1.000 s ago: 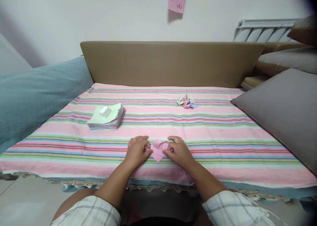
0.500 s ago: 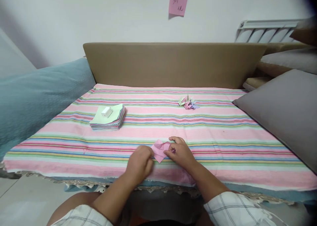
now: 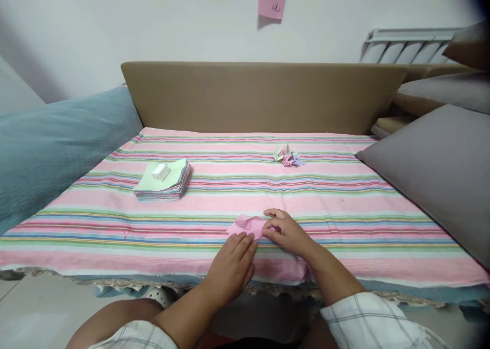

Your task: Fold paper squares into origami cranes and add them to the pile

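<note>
A partly folded sheet of pink origami paper (image 3: 248, 223) lies on the striped cloth (image 3: 161, 241) in front of me. My left hand (image 3: 234, 259) rests flat on its near edge, fingers stretched out and side by side. At the paper's right end, my right hand (image 3: 285, 231) pinches it between thumb and fingertips. The right-hand corner of the paper is partly hidden by those fingers.
A stack of coloured paper (image 3: 163, 187) stands at left with a white charger plug (image 3: 161, 172) on top. Several small folded paper figures (image 3: 289, 156) sit farther back. A grey cushion (image 3: 432, 170) borders the right, a blue-covered armrest (image 3: 69, 145) the left.
My left hand has opened from a curled grip at the paper's left corner and now lies flat on its near edge. The paper's near point is no longer visible. My right hand still pinches.
</note>
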Available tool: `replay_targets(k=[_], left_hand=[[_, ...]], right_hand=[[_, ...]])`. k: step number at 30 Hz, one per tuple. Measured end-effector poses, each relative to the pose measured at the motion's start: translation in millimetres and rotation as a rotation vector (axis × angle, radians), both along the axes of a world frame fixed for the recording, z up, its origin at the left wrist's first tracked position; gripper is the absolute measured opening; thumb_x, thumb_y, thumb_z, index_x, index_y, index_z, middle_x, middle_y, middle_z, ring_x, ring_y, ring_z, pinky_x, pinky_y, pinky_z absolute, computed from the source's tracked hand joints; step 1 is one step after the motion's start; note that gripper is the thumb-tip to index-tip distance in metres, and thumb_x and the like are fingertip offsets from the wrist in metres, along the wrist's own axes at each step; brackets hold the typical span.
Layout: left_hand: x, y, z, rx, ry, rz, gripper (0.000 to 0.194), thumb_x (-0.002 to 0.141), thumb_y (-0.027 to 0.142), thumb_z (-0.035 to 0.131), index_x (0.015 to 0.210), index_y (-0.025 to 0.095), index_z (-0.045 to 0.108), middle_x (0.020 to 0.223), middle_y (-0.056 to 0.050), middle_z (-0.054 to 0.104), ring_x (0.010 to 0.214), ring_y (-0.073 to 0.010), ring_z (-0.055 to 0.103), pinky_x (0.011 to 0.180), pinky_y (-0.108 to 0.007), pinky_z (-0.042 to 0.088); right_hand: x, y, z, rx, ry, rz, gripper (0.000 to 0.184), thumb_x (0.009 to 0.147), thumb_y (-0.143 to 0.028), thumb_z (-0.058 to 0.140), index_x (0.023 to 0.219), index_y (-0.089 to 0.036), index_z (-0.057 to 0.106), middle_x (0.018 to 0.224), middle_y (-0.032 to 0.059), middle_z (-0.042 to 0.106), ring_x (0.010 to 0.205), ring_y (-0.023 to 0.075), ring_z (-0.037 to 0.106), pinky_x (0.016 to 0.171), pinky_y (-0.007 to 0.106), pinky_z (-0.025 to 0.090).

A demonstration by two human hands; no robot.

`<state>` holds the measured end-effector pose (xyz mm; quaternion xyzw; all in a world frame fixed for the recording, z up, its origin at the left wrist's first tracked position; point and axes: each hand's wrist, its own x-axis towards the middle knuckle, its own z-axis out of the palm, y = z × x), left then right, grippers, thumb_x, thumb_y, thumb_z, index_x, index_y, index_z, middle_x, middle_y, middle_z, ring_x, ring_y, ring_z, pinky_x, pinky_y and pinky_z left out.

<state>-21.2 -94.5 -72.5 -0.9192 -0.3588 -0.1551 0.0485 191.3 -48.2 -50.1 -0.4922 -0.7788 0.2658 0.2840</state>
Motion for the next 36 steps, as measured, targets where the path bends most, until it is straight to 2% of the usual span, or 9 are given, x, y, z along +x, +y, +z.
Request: replay_targets(k=[5, 9, 13, 20, 27, 31, 36], left_hand=[[0.4, 0.5, -2.4, 0.005, 0.009, 0.012, 0.053, 0.084, 0.028, 0.044, 0.135, 0.014, 0.036, 0.138, -0.010, 0.042, 0.124, -0.0266, 0.039, 0.105, -0.044, 0.030], [0.3, 0.5, -1.6, 0.000, 0.012, 0.014, 0.052, 0.084, 0.028, 0.044, 0.134, 0.014, 0.038, 0.138, -0.009, 0.042, 0.124, -0.0264, 0.038, 0.106, -0.043, 0.030], [0.8, 0.0, 0.2, -0.007, 0.014, 0.017, 0.050, 0.084, 0.027, 0.045, 0.132, 0.014, 0.040, 0.137, -0.009, 0.044, 0.123, -0.0264, 0.039, 0.105, -0.043, 0.030], [2.4, 0.4, 1.5, -0.005, 0.002, 0.017, 0.052, 0.082, 0.026, 0.045, 0.132, 0.016, 0.040, 0.135, -0.010, 0.046, 0.121, -0.0267, 0.040, 0.103, -0.045, 0.030], [8.9, -1.1, 4.0, -0.021, 0.043, 0.062, 0.063, 0.077, 0.023, 0.046, 0.138, 0.019, 0.032, 0.141, -0.006, 0.037, 0.118, -0.0291, 0.037, 0.101, -0.048, 0.026], [13.1, -1.9, 7.0, -0.040, 0.024, 0.092, 0.065, 0.074, 0.022, 0.049, 0.137, 0.020, 0.034, 0.141, -0.006, 0.038, 0.116, -0.0290, 0.038, 0.099, -0.048, 0.026], [13.6, -1.4, 7.0, -0.049, 0.006, 0.088, 0.061, 0.075, 0.025, 0.050, 0.135, 0.020, 0.037, 0.141, -0.004, 0.039, 0.116, -0.0287, 0.037, 0.099, -0.047, 0.025]], right_hand=[[2.1, 2.4, -0.1, -0.012, 0.015, -0.012, 0.013, 0.078, -0.030, 0.060, 0.081, -0.021, 0.068, 0.120, 0.0097, 0.050, 0.114, 0.0236, 0.046, 0.097, 0.038, 0.037], [8.2, 5.2, -1.7, -0.016, -0.009, 0.027, 0.010, 0.077, -0.024, 0.060, 0.081, -0.021, 0.068, 0.123, 0.0093, 0.048, 0.116, 0.0238, 0.045, 0.099, 0.040, 0.035], [13.0, 5.1, -1.9, -0.002, -0.069, 0.073, 0.017, 0.078, -0.016, 0.055, 0.087, -0.022, 0.068, 0.127, 0.0093, 0.046, 0.119, 0.0236, 0.042, 0.100, 0.041, 0.033], [17.3, 5.5, -1.5, -0.020, -0.098, 0.055, 0.012, 0.076, -0.018, 0.057, 0.084, -0.020, 0.066, 0.127, 0.0106, 0.045, 0.120, 0.0233, 0.041, 0.100, 0.040, 0.032], [23.1, 5.7, -2.6, -0.015, -0.129, 0.031, 0.012, 0.077, -0.019, 0.054, 0.083, -0.020, 0.064, 0.128, 0.0105, 0.045, 0.120, 0.0238, 0.041, 0.099, 0.041, 0.032], [22.7, 5.1, -3.4, -0.011, -0.126, 0.025, 0.013, 0.073, -0.015, 0.053, 0.080, -0.019, 0.063, 0.126, 0.0105, 0.046, 0.119, 0.0241, 0.041, 0.098, 0.041, 0.034], [20.9, 2.6, 2.8, -0.038, -0.081, 0.009, 0.024, 0.065, -0.007, 0.051, 0.083, -0.020, 0.060, 0.122, 0.0091, 0.049, 0.118, 0.0234, 0.042, 0.098, 0.041, 0.033]])
